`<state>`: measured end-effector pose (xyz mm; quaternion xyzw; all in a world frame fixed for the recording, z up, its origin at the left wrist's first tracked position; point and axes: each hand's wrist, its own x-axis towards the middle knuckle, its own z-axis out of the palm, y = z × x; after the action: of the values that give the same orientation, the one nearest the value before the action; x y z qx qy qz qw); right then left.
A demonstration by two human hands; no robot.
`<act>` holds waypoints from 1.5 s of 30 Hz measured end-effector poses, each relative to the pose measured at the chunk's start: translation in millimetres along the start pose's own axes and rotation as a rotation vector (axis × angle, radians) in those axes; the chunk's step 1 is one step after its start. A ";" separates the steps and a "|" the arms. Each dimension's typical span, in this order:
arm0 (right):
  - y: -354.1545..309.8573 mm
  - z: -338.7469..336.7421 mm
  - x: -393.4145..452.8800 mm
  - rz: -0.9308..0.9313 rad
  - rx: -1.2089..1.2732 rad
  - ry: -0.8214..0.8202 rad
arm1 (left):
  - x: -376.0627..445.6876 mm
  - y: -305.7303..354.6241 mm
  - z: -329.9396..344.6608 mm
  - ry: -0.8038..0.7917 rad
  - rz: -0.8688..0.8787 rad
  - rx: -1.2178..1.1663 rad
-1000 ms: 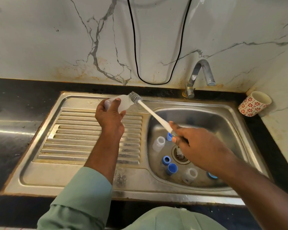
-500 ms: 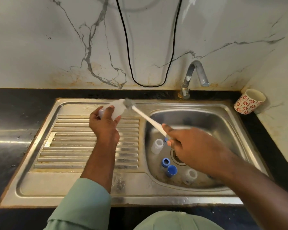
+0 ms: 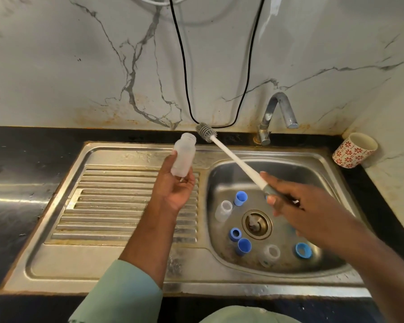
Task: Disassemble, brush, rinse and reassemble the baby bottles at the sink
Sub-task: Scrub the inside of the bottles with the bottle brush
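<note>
The left hand (image 3: 176,190) grips the clear bottle (image 3: 183,157) upright over the drainboard. The right hand (image 3: 296,206) grips the brush (image 3: 231,157) handle; its bristle head lies at 1 o'clock from the bottle mouth, outside. Blue caps (image 3: 240,198) lie in the sink (image 3: 324,164).

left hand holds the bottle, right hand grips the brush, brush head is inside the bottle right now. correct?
Not quite. In the head view the brush head is outside the bottle, beside its open mouth and clear of it. The rest stands: the left hand holds the bottle and the right hand has its grip on the brush handle.
</note>
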<state>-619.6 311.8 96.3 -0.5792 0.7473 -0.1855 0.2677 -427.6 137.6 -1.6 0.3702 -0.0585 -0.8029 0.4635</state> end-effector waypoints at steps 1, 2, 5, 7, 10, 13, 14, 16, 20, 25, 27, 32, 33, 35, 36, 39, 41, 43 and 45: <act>-3.0 1.2 -1.9 0.008 0.062 -0.011 | -1.0 -2.2 -0.1 -0.036 0.011 0.020; -5.4 2.7 -3.5 0.021 0.106 -0.022 | -0.8 -3.2 -0.9 -0.060 0.040 0.081; -10.6 6.3 -7.6 0.034 0.126 -0.037 | -2.5 -3.5 -1.4 -0.022 0.181 0.358; -13.0 11.1 -7.6 0.054 0.139 -0.031 | -5.0 -3.6 0.6 -0.002 0.290 0.526; -18.3 19.7 -1.4 0.126 0.250 -0.018 | -3.5 -12.1 2.0 0.006 0.466 0.821; -22.3 20.9 -0.9 0.158 0.337 -0.051 | 4.1 -16.2 -3.3 0.072 0.666 1.036; -23.6 20.3 -1.4 0.160 0.347 -0.068 | 5.4 -16.0 -5.7 0.087 0.734 1.082; -26.1 19.5 1.0 0.173 0.365 -0.076 | 5.4 -20.1 -7.3 0.030 0.803 1.175; -29.2 18.0 3.8 0.224 0.470 -0.059 | 5.4 -32.5 -7.9 -0.013 0.809 1.298; -32.3 21.9 0.1 0.250 0.489 -0.070 | 7.0 -41.5 -9.5 0.021 0.814 1.380; -31.8 19.7 -2.0 0.277 0.513 -0.083 | 7.4 -44.6 -13.1 0.053 0.795 1.381; -29.4 19.2 -6.7 0.308 0.561 -0.108 | 16.3 -34.8 -21.2 0.116 0.777 1.416; -28.0 19.4 -6.0 0.314 0.576 -0.105 | 16.1 -35.9 -21.2 0.108 0.762 1.459; -27.4 17.9 -5.4 0.330 0.588 -0.125 | 19.8 -34.8 -22.7 0.145 0.737 1.471; -27.6 17.5 -5.9 0.336 0.591 -0.134 | 22.4 -33.3 -23.8 0.173 0.731 1.473; -28.3 18.2 -5.3 0.329 0.604 -0.128 | 26.8 -30.2 -24.6 0.181 0.704 1.594; -30.4 19.4 -6.0 0.325 0.606 -0.138 | 28.0 -27.6 -24.6 0.214 0.685 1.633; -32.5 21.2 -7.2 0.328 0.614 -0.143 | 29.7 -26.7 -24.2 0.228 0.703 1.630; -33.0 22.4 -6.8 0.332 0.638 -0.128 | 29.5 -29.0 -22.9 0.194 0.719 1.692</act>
<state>-579.3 310.5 99.2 -0.3479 0.7173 -0.3266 0.5076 -441.8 136.3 -46.7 0.6109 -0.6978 -0.2660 0.2627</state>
